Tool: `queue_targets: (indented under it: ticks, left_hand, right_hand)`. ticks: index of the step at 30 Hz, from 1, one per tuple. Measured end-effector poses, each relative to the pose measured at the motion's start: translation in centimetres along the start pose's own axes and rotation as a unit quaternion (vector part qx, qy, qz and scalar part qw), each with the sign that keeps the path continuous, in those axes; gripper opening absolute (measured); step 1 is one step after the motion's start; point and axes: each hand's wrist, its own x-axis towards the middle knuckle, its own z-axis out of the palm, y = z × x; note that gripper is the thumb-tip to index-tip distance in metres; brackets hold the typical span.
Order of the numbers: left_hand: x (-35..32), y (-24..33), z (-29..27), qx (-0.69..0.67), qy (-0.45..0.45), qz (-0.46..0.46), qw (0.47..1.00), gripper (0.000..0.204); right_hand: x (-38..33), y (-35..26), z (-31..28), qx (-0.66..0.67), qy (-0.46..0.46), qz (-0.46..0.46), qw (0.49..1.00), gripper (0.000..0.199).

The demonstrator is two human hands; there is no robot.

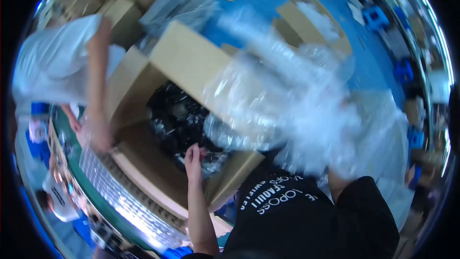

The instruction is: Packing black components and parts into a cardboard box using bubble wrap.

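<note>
I find the crumpled clear plastic film to the right of my left hand, its long axis slanting from far left to near right; my right forearm is nearer, running up into the blurred folds, where I cannot tell that hand's grip. My left fingers are loosely curled within the open carton, whether on film or nothing I cannot determine, with black, glossy wrapped goods just ahead and leftward. The carton is matt, tan and flat-panelled; the film is thin, wrinkled and reflective.

Head-worn fisheye faces down; open carton close below.
</note>
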Motion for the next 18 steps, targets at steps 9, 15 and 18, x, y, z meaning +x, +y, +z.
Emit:
queue_targets:
  ticks: [9,15,18]
  left_hand:
    - [-6.6,-0.6,8.3,0.346,-0.063,0.121,0.928,0.042]
    - [-7.5,-2.0,9.8,0.501,-0.053,0.106,0.857,0.046]
    - [-1.6,1.5,22.2,0.425,0.168,0.165,0.874,0.039]
  right_hand:
    - [6.8,-2.0,-22.5,-0.509,0.087,-0.098,0.851,0.024]
    - [11.9,9.0,-39.5,-0.728,0.222,0.182,0.623,0.031]
    - [15.0,23.0,-47.7,-0.758,0.167,0.302,0.554,0.033]
